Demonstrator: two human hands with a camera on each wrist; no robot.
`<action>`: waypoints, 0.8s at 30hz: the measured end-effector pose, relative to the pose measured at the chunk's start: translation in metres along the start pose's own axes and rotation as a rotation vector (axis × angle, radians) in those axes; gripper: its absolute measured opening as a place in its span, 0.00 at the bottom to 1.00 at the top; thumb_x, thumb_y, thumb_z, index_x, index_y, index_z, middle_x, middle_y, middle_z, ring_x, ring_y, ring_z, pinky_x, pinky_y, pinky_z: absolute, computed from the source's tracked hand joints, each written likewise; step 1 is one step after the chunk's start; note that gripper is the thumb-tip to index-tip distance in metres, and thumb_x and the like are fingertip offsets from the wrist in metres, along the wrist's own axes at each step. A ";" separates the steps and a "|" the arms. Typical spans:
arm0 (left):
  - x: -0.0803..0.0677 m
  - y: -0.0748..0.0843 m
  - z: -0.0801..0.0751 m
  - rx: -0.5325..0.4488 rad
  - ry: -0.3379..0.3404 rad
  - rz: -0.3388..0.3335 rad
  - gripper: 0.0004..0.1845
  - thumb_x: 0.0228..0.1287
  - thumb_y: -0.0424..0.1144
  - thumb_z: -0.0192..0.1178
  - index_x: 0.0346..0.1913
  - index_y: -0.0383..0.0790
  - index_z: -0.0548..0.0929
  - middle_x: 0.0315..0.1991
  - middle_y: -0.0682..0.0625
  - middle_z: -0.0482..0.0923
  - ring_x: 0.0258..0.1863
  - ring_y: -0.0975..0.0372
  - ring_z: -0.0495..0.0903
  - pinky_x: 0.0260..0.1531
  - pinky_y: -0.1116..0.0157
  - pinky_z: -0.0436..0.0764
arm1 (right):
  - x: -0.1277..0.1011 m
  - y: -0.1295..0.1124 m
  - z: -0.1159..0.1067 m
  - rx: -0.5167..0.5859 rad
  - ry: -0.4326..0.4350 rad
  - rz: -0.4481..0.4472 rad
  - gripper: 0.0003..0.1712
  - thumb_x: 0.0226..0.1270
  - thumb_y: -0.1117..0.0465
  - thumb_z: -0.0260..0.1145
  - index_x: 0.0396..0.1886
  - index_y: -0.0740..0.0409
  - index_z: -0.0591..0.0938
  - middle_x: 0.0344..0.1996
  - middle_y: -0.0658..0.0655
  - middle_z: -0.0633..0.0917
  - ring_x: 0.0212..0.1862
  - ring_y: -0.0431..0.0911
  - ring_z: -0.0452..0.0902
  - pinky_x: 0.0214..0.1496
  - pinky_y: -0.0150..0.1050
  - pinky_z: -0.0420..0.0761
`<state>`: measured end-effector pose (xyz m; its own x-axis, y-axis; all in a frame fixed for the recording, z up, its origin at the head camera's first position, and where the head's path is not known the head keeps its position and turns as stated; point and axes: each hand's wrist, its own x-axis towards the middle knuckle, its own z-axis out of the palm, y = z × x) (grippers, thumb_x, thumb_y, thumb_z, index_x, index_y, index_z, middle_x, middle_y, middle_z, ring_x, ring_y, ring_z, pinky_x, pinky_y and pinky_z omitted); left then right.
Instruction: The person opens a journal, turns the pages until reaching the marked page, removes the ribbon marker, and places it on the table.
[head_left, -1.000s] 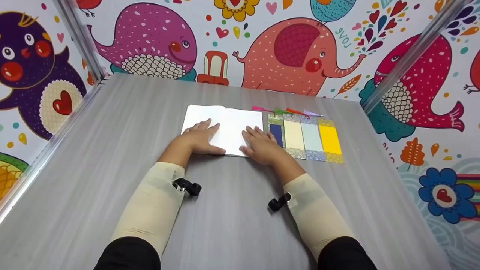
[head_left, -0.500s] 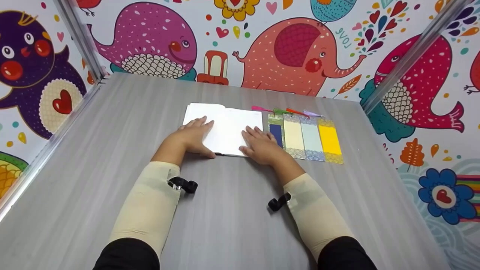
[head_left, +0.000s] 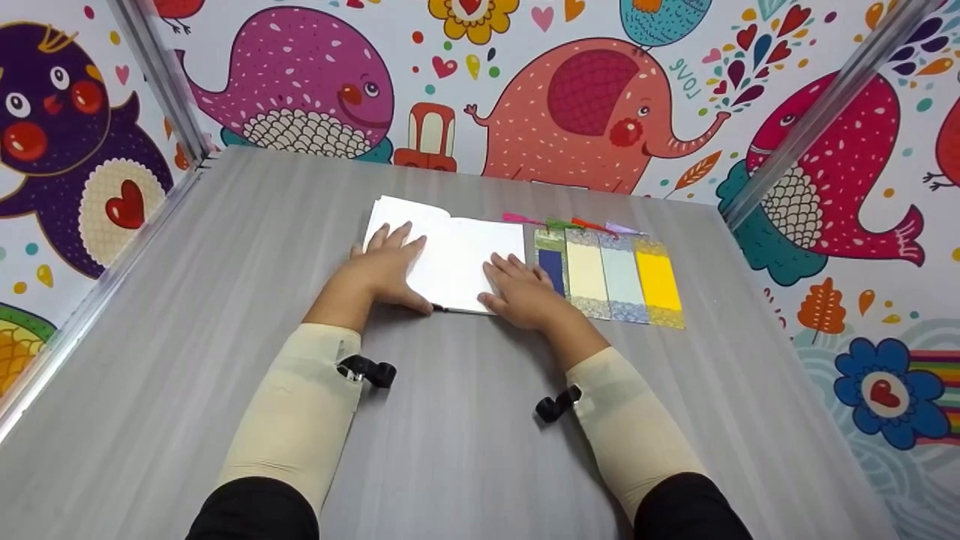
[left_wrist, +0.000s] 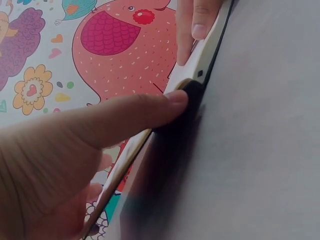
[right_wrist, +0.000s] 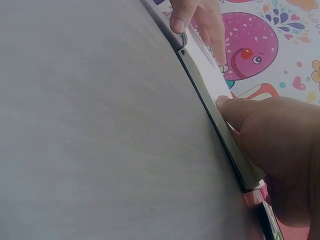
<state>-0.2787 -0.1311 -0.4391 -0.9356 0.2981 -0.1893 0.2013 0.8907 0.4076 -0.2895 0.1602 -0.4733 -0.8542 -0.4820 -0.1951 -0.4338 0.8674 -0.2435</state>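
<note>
Notebook pinned open under two flat hands

Notebook [head_left: 450, 259] lies open, blank white pages up, on the grey worktop [head_left: 465, 450], toward its far middle. Its spread runs longest from left to right across the worktop, with the centre fold pointing away from the person toward the cartoon-printed wall [head_left: 592, 97]. The far left corner lifts a little, so the left leaves are not lying fully flat.

The left hand [head_left: 386, 270] rests on the left page with fingers spread and fairly straight; the left wrist view shows its thumb [left_wrist: 145, 112] laid along the near edge of the book. The right hand [head_left: 521, 292] presses the near right corner with fingers extended, its thumb [right_wrist: 250, 117] against the near edge as well. Neither hand pinches a page. Judging by this, both palms bear down to hold the pages spread and stop the springy leaves from closing.

Just beside the right page, a row of four bookmarks [head_left: 611, 281] lies side by side, each with its long axis running away from the person and its tassel at the far end. The nearest, dark blue one is touched or partly covered by the right hand's fingers.
</note>
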 end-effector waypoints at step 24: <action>-0.003 0.011 -0.040 -0.679 0.416 -0.125 0.52 0.71 0.45 0.67 0.89 0.49 0.46 0.89 0.40 0.46 0.87 0.43 0.56 0.85 0.44 0.58 | -0.001 -0.001 -0.003 0.033 0.017 0.003 0.45 0.81 0.32 0.52 0.89 0.44 0.56 0.89 0.49 0.51 0.91 0.51 0.39 0.88 0.67 0.42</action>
<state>-0.2850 -0.1357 -0.3977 -0.9978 -0.0616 0.0243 -0.0072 0.4658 0.8848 -0.2890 0.1599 -0.4702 -0.8600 -0.4774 -0.1801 -0.4223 0.8641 -0.2739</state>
